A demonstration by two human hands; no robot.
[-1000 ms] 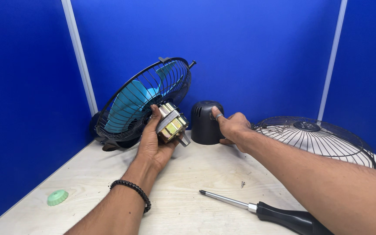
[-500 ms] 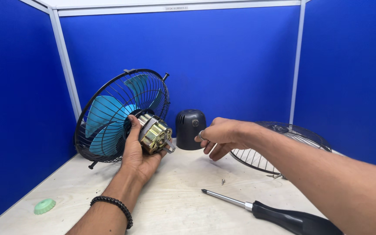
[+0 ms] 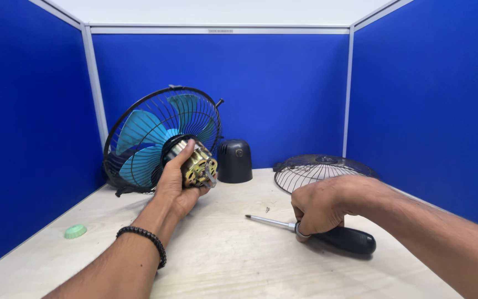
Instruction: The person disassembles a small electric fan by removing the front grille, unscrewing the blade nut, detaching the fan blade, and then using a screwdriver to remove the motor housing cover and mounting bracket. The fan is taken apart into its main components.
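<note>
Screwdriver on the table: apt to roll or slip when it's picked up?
Probably rolls if nudged: the screwdriver lies flat on the smooth table, round shaft and rounded black handle. Likely stiff, and handle-heavy given the thin shaft. The right hand closes near the shaft-handle joint, so the handle end may dip.

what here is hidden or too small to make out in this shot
- Head view: the front of the fan motor is covered by the left hand gripping it.
- Head view: the right hand covers the screwdriver where shaft meets handle; whether the fingers have closed on it is unclear.
- Head view: the tiny thing near the screwdriver tip is too small to identify.
- Head view: the loose grille is partly hidden behind the right hand.
</note>
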